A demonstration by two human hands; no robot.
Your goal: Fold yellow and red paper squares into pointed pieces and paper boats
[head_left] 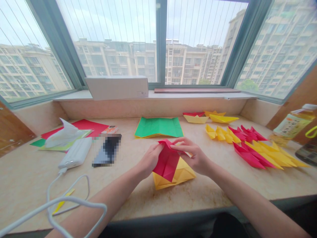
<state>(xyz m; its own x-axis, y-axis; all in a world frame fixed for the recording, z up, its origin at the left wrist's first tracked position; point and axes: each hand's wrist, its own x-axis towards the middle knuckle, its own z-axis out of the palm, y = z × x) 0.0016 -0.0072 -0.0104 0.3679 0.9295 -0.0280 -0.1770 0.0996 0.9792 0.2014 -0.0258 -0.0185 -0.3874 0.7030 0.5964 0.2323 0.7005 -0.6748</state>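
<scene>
Both my hands hold a folded paper piece just above the marble counter. The piece is red on its upper left and yellow below and to the right. My left hand pinches the red part's left edge. My right hand grips the top right, with the fingers curled over the red tip. A green paper sheet lies flat just behind the hands.
Several folded red and yellow paper pieces lie in rows at the right, with more near the wall. At the left are a white power bank with cable, a phone, a tissue, red and green sheets. A bottle stands far right; a white box sits on the sill.
</scene>
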